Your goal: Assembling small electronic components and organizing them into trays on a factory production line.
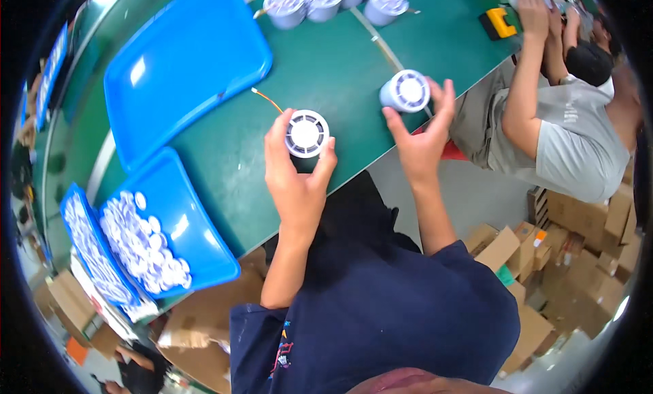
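My left hand (297, 183) has its thumb and fingers round a small white round fan unit (306, 133), with a slotted grille facing up. A thin orange-red lead with a white plug (265, 98) runs from it towards the upper left. Farther right, my right hand (423, 139) spans a second white fan unit (411, 90), thumb at its near left edge and fingers at its right side. This one stands on the green table (340, 67), its pale cup-shaped body showing on the left. The undersides of both units are hidden.
Several white cups (286, 6) with clear tops stand at the far edge. A blue tray (190, 61) lies at left, above another blue tray (204, 248) of white round parts (143, 244). A co-worker (564, 129) sits at right near a yellow-black tool (498, 24). Cardboard boxes (524, 319) fill the floor.
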`<state>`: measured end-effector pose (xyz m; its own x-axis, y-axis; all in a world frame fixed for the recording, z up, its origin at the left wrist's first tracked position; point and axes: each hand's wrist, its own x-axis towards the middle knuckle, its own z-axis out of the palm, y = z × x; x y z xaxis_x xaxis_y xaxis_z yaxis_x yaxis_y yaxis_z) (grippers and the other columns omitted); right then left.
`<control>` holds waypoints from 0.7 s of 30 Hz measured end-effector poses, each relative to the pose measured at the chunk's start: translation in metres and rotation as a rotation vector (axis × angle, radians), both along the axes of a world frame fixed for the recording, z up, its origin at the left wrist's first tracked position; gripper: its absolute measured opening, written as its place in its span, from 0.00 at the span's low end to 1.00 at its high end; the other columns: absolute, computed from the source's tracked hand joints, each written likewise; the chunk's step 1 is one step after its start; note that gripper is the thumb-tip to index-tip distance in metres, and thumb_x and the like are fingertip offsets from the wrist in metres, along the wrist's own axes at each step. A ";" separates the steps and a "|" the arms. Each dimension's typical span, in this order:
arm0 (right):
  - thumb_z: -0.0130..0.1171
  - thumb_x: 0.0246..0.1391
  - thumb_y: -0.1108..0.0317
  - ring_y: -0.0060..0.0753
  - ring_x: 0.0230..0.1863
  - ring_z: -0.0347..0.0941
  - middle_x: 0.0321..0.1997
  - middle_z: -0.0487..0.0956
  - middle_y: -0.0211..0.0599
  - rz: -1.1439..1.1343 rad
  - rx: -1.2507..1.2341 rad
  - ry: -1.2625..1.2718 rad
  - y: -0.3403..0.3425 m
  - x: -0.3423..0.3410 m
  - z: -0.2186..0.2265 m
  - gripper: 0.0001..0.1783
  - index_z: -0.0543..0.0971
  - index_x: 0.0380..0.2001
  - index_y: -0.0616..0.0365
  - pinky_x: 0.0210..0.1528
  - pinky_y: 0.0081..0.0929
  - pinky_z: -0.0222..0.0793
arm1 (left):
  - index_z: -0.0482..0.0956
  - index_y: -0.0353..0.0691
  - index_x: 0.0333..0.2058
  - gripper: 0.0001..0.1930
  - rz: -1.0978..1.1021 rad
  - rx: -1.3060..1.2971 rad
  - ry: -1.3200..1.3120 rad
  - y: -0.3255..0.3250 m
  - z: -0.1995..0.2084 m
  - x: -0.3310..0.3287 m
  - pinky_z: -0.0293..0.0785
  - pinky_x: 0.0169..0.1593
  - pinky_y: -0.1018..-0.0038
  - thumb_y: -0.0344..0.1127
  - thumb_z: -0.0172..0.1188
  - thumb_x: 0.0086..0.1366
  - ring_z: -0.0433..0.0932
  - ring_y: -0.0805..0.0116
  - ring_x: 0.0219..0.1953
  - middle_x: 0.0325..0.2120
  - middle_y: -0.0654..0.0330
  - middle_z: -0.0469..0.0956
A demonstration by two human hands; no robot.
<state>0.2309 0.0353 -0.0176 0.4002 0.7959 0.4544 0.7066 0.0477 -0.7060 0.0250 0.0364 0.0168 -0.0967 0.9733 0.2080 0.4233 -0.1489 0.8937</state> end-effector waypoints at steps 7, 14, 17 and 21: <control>0.79 0.47 0.68 0.50 0.56 0.76 0.54 0.76 0.52 -0.117 0.085 0.151 0.020 0.042 -0.004 0.50 0.63 0.70 0.65 0.59 0.42 0.72 | 0.72 0.31 0.60 0.32 -0.224 0.090 -0.038 0.032 0.012 0.074 0.78 0.54 0.61 0.29 0.74 0.58 0.81 0.49 0.51 0.49 0.46 0.78; 0.76 0.50 0.61 0.60 0.65 0.70 0.64 0.75 0.56 -0.114 0.131 -0.168 0.055 0.088 -0.006 0.43 0.69 0.66 0.63 0.67 0.48 0.65 | 0.72 0.31 0.60 0.31 -0.363 0.164 0.011 0.080 0.002 0.152 0.78 0.53 0.59 0.35 0.74 0.61 0.81 0.46 0.51 0.50 0.43 0.78; 0.76 0.49 0.61 0.60 0.60 0.72 0.58 0.78 0.56 -0.187 0.108 -0.026 0.059 0.099 -0.002 0.39 0.70 0.61 0.64 0.63 0.50 0.67 | 0.72 0.30 0.60 0.31 -0.413 0.103 -0.029 0.082 -0.001 0.159 0.78 0.54 0.61 0.35 0.73 0.62 0.81 0.47 0.52 0.52 0.43 0.78; 0.76 0.49 0.59 0.56 0.58 0.73 0.55 0.79 0.53 -0.248 0.128 -0.062 0.061 0.103 -0.002 0.42 0.69 0.63 0.63 0.60 0.49 0.68 | 0.72 0.30 0.61 0.30 -0.432 0.195 -0.016 0.089 -0.009 0.168 0.77 0.55 0.67 0.35 0.73 0.64 0.83 0.58 0.51 0.51 0.46 0.81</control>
